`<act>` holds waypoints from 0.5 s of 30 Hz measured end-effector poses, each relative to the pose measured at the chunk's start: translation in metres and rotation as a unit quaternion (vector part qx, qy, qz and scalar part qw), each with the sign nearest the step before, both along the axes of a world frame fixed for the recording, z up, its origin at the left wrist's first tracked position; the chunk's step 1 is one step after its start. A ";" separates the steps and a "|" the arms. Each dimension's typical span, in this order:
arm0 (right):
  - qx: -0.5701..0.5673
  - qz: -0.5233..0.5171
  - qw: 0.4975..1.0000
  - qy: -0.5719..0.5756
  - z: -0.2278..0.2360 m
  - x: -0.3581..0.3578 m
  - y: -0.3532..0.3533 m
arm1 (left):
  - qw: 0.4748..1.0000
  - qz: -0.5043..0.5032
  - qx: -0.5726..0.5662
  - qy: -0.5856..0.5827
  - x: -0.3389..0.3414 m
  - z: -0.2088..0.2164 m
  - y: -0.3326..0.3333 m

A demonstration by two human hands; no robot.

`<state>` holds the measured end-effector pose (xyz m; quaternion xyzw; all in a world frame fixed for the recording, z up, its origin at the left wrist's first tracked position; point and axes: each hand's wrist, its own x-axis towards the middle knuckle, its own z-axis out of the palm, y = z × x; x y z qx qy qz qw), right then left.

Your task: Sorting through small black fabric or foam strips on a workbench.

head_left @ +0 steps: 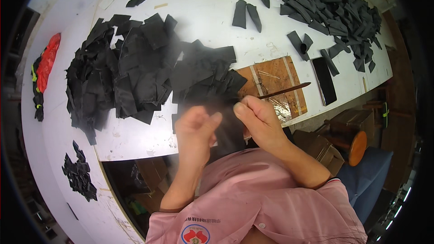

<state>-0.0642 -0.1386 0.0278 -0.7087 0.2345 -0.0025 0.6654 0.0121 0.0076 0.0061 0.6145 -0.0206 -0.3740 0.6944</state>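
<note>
My left hand (197, 126) is blurred by motion, its fingers curled in and the thumb pointing toward the other hand. What its fingers hold is hidden in the blur. My right hand (262, 119) is closed, thumb against the fingers, pinching the edge of a black fabric piece (230, 129) that hangs between the hands in front of my body. Just beyond the hands lies a spread heap of flat black fabric pieces (203, 74). A dark, pointed, stick-like tool (285, 90) reaches out past my right knuckles over a brown board (291, 70).
A larger stack of flat black pieces (131, 65) spreads leftward. Rolled black fabric tubes (332, 7) pile up at the far right. Near the table's right edge lies a phone (325, 81). Small black scraps (79, 171) and a red bundle (47, 65) are at left.
</note>
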 end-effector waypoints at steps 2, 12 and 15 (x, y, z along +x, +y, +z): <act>0.111 -0.054 0.989 -0.077 -0.001 -0.012 0.011 | 0.991 0.078 -0.086 0.069 -0.011 -0.001 -0.013; -0.071 -0.153 0.963 -0.211 -0.028 -0.043 0.026 | 0.903 0.140 -0.286 0.289 -0.059 -0.003 -0.034; -0.154 -0.136 0.954 -0.217 -0.023 -0.043 0.021 | 0.915 0.140 -0.290 0.244 -0.070 -0.008 -0.034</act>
